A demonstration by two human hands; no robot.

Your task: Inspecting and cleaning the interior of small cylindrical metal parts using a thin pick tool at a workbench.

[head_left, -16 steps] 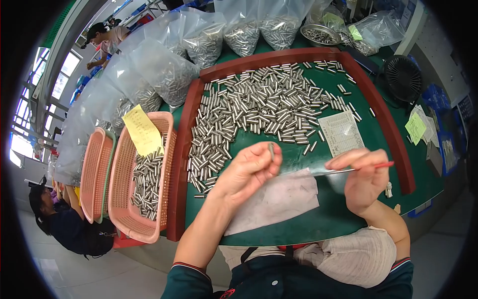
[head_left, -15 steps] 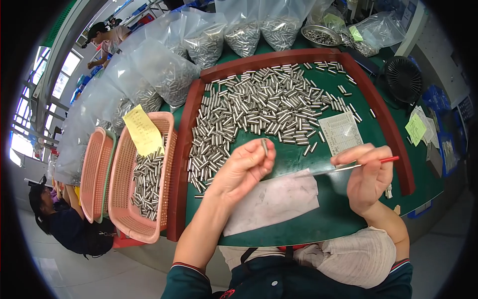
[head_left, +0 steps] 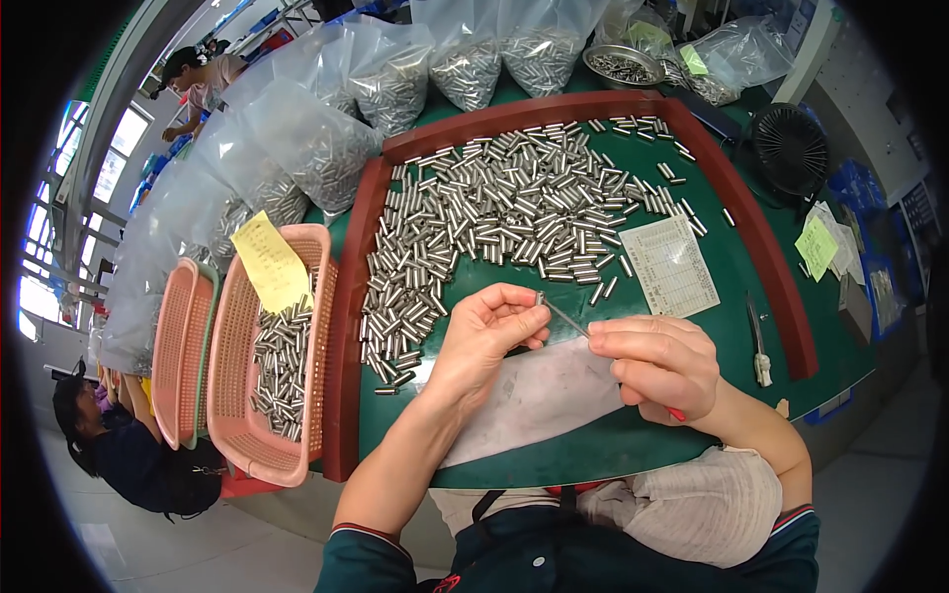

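My left hand [head_left: 494,331] is closed, with a small silver metal cylinder [head_left: 540,297] pinched between thumb and forefinger. My right hand [head_left: 662,364] grips a thin metal tool with a red handle [head_left: 568,318]; the handle's end shows below the palm. The tool's tip reaches the cylinder's end; whether it goes inside I cannot tell. Under both hands lies a stained whitish cloth [head_left: 534,400]. Beyond them, many like cylinders [head_left: 514,203] are spread in a heap on the green tabletop [head_left: 554,457].
A red-brown raised border [head_left: 346,395] frames the work area. Left of it stand pink baskets [head_left: 232,395], one holding cylinders and a yellow note [head_left: 272,262]. Filled plastic bags [head_left: 386,79] line the back. A printed card [head_left: 670,265], a slender tool [head_left: 757,341] and a black fan [head_left: 788,153] are at right.
My right hand has turned and moved left and down, bringing the tool's tip to the cylinder. My left hand still pinches the cylinder, now tipped differently.
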